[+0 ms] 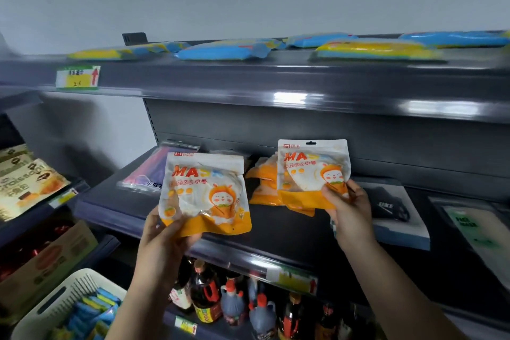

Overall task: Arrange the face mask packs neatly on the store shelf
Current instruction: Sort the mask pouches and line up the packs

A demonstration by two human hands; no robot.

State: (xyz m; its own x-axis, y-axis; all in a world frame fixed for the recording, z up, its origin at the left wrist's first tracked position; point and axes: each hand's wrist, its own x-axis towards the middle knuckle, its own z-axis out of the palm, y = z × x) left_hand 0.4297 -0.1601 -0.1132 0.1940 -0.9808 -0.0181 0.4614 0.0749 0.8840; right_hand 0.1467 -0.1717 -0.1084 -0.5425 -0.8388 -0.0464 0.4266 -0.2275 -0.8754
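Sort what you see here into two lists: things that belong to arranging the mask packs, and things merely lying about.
Job: left hand, left mask pack, right hand, right mask pack, middle shelf.
Lying about: sauce bottles, white basket, croissant bags.

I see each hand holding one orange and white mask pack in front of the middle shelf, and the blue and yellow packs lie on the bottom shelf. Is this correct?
Not quite. The head view shows the blue and yellow packs lying on the top shelf, not the bottom. The rest holds: the left hand and the right hand each hold an orange and white mask pack before the middle shelf.
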